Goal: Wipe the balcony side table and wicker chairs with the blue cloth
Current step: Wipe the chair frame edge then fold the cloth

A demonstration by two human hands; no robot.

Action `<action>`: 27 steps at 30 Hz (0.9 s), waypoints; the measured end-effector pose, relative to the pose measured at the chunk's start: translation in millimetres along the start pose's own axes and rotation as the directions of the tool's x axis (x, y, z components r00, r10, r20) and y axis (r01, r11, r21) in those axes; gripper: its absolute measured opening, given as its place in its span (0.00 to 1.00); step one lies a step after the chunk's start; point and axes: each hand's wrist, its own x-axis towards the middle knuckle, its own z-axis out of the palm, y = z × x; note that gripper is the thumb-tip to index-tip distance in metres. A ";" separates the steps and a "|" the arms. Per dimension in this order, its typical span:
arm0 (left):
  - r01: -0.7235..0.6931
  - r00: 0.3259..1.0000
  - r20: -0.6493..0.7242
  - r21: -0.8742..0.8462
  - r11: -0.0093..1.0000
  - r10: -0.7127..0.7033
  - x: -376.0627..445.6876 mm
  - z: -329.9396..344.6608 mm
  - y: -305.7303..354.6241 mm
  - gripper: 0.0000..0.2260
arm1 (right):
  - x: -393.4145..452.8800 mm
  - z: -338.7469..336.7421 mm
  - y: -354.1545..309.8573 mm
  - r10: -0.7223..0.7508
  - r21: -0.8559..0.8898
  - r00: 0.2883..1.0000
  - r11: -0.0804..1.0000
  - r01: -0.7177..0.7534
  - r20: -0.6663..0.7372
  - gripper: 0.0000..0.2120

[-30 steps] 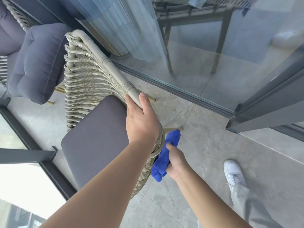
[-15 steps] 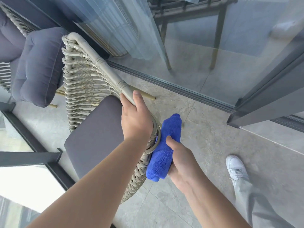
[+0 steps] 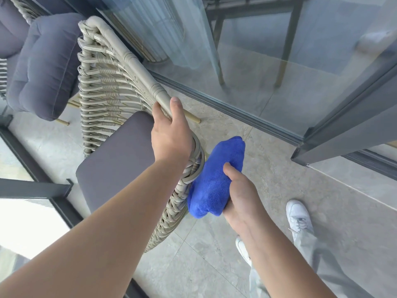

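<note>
Left hand [image 3: 170,136] grips wicker chair [image 3: 111,87] rim (thumb over); right hand [image 3: 241,196] clutches blue cloth [image 3: 211,179] against weave.

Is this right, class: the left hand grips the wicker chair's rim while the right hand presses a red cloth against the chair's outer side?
Not quite: the cloth is blue, not red, as the head view shows. The rest stands: the left hand grips the wicker chair's rim, and the right hand presses the cloth against the chair's outer side.

A home balcony: grey stone floor tiles [image 3: 214,265]; a wicker chair [image 3: 111,87] with a grey seat cushion [image 3: 116,160]; a sliding glass door [image 3: 268,61]; a dark railing [image 3: 32,187].
</note>
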 end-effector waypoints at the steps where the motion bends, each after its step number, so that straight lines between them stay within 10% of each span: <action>1: 0.021 1.000 -0.007 -0.037 0.999 -0.022 -0.5 -1.1 -1.1 0.30 | 3.7 -2.6 0.7 0.003 -0.004 1.000 1.000 -0.003 -0.005 0.16; 6: -0.047 0.998 0.034 -0.127 0.991 0.051 -16.1 -13.4 -14.6 0.19 | 22.5 -26.2 2.9 0.020 -0.025 1.000 0.999 -0.020 0.001 0.13; 10: -0.262 0.953 0.176 0.077 0.962 0.246 -52.8 -50.8 -81.1 0.17 | 40.1 -45.0 18.9 0.014 -0.057 0.998 0.998 -0.018 -0.057 0.12; 14: -0.267 0.910 0.393 0.302 0.915 0.136 -75.1 -67.0 -147.2 0.10 | 62.6 -56.2 35.8 0.028 -0.114 0.989 0.992 -0.045 -0.143 0.14; 27: -0.299 0.917 0.355 0.316 0.900 0.180 -69.9 -59.3 -174.8 0.18 | 108.0 -104.6 14.7 -0.145 -0.142 0.944 0.984 0.106 -0.297 0.21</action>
